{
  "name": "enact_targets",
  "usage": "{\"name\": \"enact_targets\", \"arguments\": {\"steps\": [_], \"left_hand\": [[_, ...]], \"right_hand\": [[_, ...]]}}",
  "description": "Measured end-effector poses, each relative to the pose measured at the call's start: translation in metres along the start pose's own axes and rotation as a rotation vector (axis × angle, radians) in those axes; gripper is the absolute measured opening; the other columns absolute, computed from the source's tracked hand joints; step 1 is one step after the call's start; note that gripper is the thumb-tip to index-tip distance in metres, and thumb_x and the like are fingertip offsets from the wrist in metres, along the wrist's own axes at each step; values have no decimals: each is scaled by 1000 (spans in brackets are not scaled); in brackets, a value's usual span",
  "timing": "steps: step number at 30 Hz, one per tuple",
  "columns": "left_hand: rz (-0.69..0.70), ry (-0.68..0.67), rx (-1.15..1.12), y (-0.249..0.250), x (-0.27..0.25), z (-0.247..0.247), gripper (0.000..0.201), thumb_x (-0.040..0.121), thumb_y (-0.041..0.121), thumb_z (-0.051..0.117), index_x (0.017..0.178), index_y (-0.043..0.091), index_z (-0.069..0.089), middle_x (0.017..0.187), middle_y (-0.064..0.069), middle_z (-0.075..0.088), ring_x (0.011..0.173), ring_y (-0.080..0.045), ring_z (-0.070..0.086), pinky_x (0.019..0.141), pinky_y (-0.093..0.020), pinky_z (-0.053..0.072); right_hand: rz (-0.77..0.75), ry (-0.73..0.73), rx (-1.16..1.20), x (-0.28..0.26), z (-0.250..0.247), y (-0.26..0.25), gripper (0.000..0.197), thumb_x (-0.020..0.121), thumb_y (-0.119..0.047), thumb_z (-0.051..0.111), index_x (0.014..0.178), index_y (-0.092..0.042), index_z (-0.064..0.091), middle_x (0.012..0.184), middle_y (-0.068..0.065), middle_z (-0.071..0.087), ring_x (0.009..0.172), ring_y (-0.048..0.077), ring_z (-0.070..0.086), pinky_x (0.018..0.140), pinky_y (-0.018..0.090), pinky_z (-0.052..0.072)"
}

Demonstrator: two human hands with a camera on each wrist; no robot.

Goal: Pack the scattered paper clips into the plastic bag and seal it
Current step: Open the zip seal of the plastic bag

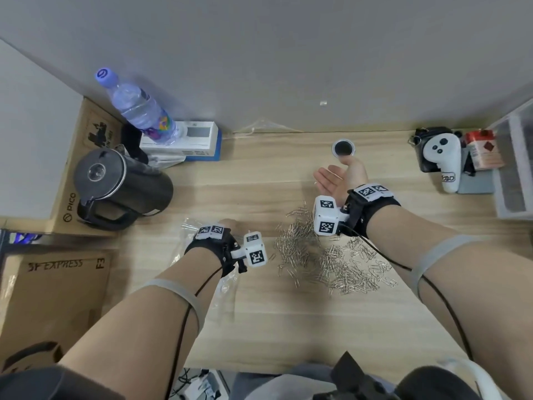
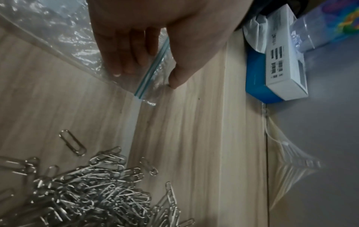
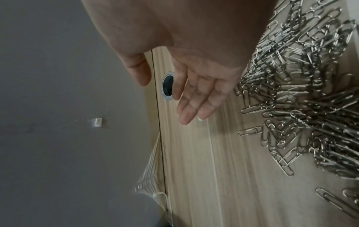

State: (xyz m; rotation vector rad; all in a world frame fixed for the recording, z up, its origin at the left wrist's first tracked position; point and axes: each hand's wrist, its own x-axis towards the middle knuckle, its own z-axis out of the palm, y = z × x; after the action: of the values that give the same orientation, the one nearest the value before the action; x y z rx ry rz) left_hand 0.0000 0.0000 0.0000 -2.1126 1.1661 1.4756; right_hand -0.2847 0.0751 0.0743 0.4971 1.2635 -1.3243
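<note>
A heap of silver paper clips (image 1: 326, 255) (image 2: 87, 192) (image 3: 301, 99) is spread over the wooden table (image 1: 288, 313) in front of me. A clear plastic bag (image 1: 189, 249) (image 2: 58, 30) with a blue zip strip lies on the table to their left. My left hand (image 1: 227, 225) (image 2: 145, 78) is on the bag's mouth, with the fingers on one side of the zip strip and the thumb on the other, pinching it. My right hand (image 1: 331, 177) (image 3: 165, 99) hovers empty beyond the heap, with its fingers straight and spread.
A black kettle (image 1: 115, 186), a water bottle (image 1: 138, 108) and a white box (image 1: 187, 140) stand at the back left. A cable hole (image 1: 343, 147) is just past my right hand. A white controller (image 1: 441, 157) and plastic drawers (image 1: 516, 168) are at the right. Cardboard boxes (image 1: 57, 284) border the left edge.
</note>
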Motion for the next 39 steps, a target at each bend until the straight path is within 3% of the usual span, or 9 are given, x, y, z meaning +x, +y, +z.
{"name": "enact_targets", "arguments": {"steps": [2,6,12,15,17,22,28,34,39], "left_hand": [[140,30,231,-12,43,2,44,96,26,57,136,7,54,107,-5,64,87,-19,59,75,-27,52],[-27,125,241,-25,70,6,19,92,25,60,105,11,63,86,0,65,86,-27,65,84,-37,56],[72,113,100,-18,12,5,31,92,9,52,65,15,40,69,-5,54,59,-20,45,58,-30,40],[23,14,-112,-3,-14,-1,26,97,10,42,71,13,42,70,-7,53,58,-17,49,41,-22,45],[-23,43,-198,7,-24,-2,27,95,8,41,69,12,41,45,-4,51,38,-16,50,33,-17,39],[104,57,-204,33,-62,-10,12,78,10,56,66,11,52,48,-1,44,38,-15,35,42,-22,29],[366,-29,-21,48,-98,-15,15,65,27,67,71,13,66,54,1,38,44,-15,31,41,-23,23],[510,-65,66,50,-127,-8,14,60,33,71,59,22,62,50,1,40,45,-15,34,44,-25,26],[526,-78,-17,42,-133,-2,25,87,5,57,63,10,57,53,-3,49,48,-15,43,48,-26,37]], "right_hand": [[-2,12,-11,3,-3,-2,37,93,-37,50,116,-8,54,110,8,68,103,24,68,96,39,50],[-18,35,-37,6,-8,-6,35,92,-37,52,111,-8,55,107,8,68,100,24,69,91,38,52],[-27,42,-78,7,-10,-8,29,92,-35,52,104,-9,57,102,7,69,99,24,70,80,35,53],[-31,35,-128,7,-5,-5,28,93,-31,53,106,-8,57,96,7,69,92,24,70,77,35,53],[-44,27,-185,4,2,-1,24,94,-27,54,106,-6,57,92,8,68,82,23,69,76,35,53],[-69,-73,-437,-16,26,11,16,93,-13,59,106,-4,58,90,12,69,74,25,68,79,37,55],[-292,-278,-1241,-45,46,47,21,86,-23,63,96,-5,67,82,8,74,71,20,70,68,33,55],[-248,-428,-1157,-58,49,64,20,89,-16,63,91,3,68,90,20,75,77,31,72,81,49,57],[-350,-437,-1290,-60,44,69,24,94,-15,58,71,-10,65,70,8,69,63,19,66,69,34,59]]}}
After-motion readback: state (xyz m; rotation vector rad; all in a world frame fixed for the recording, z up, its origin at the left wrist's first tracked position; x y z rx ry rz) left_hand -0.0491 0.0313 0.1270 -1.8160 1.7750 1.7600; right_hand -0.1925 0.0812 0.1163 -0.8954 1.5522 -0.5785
